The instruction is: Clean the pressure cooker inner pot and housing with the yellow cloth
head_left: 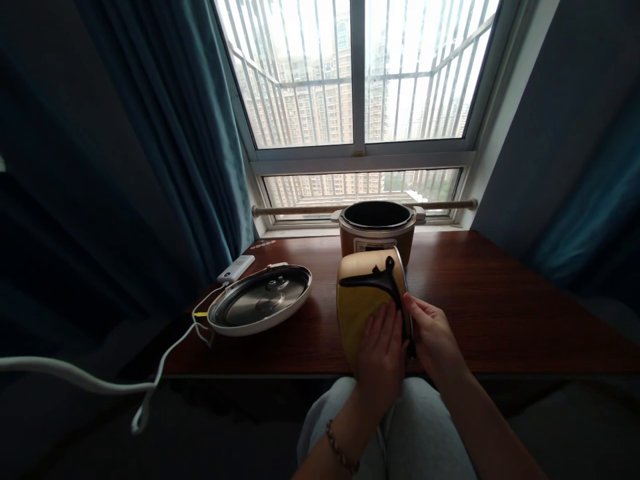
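Note:
A yellow cooker lid with a black handle stands on edge near the front of the wooden table. My left hand lies flat against the lid's yellow top, fingers stretched out. My right hand grips the lid's rim and the lower end of the black handle from the right. Behind the lid stands the open brown cooker pot, its dark inside showing.
An inner metal lid lies upside down at the table's left. A white power bank with a white cable sits beside it. A wooden rod runs along the window sill. Blue curtains hang at both sides.

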`<move>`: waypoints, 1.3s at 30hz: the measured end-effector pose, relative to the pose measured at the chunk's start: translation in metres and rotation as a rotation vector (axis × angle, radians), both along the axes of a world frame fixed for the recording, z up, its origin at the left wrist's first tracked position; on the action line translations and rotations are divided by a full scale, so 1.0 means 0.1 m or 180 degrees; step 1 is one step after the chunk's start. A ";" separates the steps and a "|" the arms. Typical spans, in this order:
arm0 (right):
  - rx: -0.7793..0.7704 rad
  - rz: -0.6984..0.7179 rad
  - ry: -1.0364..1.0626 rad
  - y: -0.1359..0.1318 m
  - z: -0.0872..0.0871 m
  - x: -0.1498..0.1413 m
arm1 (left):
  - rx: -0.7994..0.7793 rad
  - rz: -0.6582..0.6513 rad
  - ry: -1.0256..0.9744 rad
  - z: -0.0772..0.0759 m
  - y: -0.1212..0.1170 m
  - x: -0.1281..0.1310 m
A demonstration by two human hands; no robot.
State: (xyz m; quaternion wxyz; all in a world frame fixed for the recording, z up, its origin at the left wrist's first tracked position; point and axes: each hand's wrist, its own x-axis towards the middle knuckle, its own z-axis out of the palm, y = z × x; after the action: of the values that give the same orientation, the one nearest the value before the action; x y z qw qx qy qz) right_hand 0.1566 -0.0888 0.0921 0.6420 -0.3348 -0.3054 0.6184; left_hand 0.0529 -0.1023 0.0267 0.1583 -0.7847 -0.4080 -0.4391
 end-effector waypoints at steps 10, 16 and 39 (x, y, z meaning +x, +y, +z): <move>-0.0131 0.0263 -0.0013 0.13 0.10 0.07 | -0.0041 0.0270 -0.0979 0.03 0.25 -0.32; 0.0053 0.0186 -0.0161 0.12 -0.06 0.16 | -0.1275 0.0047 -0.3086 -0.04 0.23 -0.49; -0.0123 -0.0101 -0.0119 -0.23 -0.31 -0.01 | -0.0447 -0.0293 -0.0723 0.06 -0.05 -0.14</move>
State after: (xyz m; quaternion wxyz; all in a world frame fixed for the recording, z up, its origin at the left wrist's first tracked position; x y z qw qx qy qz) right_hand 0.1554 -0.1114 0.0614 0.6394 -0.3634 -0.3000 0.6076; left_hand 0.0392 -0.1073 0.0322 0.0354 -0.7569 -0.4166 -0.5023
